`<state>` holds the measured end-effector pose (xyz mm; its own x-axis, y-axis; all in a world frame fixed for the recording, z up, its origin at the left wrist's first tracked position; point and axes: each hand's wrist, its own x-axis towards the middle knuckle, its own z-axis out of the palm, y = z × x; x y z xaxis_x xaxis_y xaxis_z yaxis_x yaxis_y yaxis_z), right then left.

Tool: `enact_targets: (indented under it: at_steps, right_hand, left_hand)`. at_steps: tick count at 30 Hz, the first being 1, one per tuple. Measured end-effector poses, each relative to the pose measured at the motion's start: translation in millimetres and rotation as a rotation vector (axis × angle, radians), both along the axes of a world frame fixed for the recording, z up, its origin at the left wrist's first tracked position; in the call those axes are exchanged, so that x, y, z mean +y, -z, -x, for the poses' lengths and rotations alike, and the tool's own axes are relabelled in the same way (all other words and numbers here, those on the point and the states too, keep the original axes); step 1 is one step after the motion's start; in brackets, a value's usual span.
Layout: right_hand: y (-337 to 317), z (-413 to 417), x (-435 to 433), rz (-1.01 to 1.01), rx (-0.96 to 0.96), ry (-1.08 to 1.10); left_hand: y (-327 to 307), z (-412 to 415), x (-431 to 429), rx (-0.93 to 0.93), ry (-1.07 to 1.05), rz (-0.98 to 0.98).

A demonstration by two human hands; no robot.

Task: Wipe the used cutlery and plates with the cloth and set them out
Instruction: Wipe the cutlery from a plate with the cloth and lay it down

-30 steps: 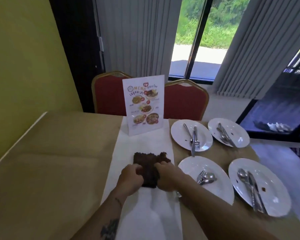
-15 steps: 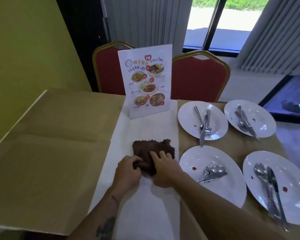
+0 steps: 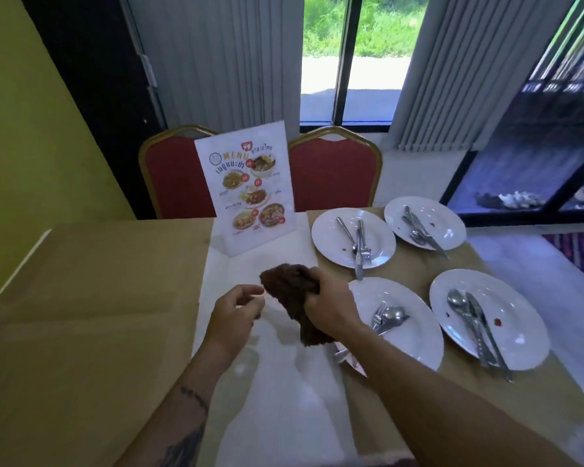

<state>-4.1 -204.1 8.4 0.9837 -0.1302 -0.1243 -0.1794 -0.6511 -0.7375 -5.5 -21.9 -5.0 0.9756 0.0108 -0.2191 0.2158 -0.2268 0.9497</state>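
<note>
**Cloth up in one grip, knives overhanging**

Since the earlier frame the cloth (image 3: pixel 285 291) is coming up off the white runner (image 3: pixel 284 406), and the left grip (image 3: pixel 236 308) is letting it go. Its fingers are hanging loosely curled just beside the cloth, holding nothing. The right grip (image 3: pixel 331 306) is clamping a bunched part, and the rest is dangling toward the runner.

I'm judging that tail to be the first hazard. Swinging right, it could be dragging across the nearest plate (image 3: pixel 418 345) and snagging the fork and spoon (image 3: pixel 388 316) lying there. A knife handle (image 3: pixel 344 356) is poking over that plate's near rim, just beside my right forearm, so a careless sweep could be flipping it onto the tabletop (image 3: pixel 81 315).

Farther right, the second plate (image 3: pixel 523 328) is also carrying cutlery that overhangs its rim. On the far left plate (image 3: pixel 378 230) another knife (image 3: pixel 358 261) is jutting past the edge. Reaching over it with a trailing cloth could be tipping it off.
</note>
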Motion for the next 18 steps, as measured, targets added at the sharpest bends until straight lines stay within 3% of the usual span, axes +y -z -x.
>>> enact_targets:
  at_steps: [4, 10, 18]
  right_hand:
    - [-25.4, 33.2, -40.8, -0.054, -0.152, 0.175]
    - [-36.3, 97.2, -101.8, 0.033, -0.13, 0.358]
    - [-26.6, 144.1, -141.3, 0.065, 0.031, 0.285]
  left_hand:
    - [0.9, 10.6, -27.9, 0.073, 0.225, -0.153]
    - [18.3, 35.2, -88.3, 0.049, 0.518, -0.34]
    - [47.2, 53.0, -130.6, -0.008, 0.561, -0.682]
